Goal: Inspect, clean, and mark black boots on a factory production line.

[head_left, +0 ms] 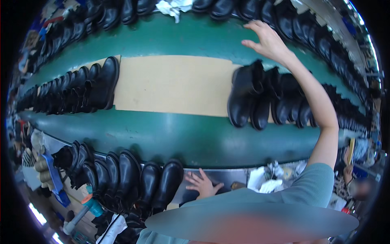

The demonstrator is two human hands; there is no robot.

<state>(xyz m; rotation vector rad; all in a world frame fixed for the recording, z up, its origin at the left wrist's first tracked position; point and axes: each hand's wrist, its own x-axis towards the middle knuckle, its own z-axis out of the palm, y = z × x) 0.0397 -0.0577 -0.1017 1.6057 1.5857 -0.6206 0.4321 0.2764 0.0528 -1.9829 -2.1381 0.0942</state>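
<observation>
My right hand (pixel 268 42) reaches across the green table to its far side, fingers apart and nothing in them. Just beyond its fingertips stands the far row of black boots (pixel 250 9); I cannot tell whether they touch. Under my right forearm runs a row of black boots (pixel 239 103) in the middle of the table. My left hand (pixel 203 187) is low at the near edge, fingers spread and holding nothing. Close on its left is a cluster of black boots (pixel 168 183). A tan cardboard sheet (pixel 174 85) lies between the two middle rows of boots.
More black boots (pixel 106 85) stand at the left end of the cardboard. White crumpled paper (pixel 174 7) lies at the far edge, and scraps (pixel 266 179) lie right of my left hand. A blue rack with spools (pixel 53 175) is at lower left. Another person's hand (pixel 348 174) shows at far right.
</observation>
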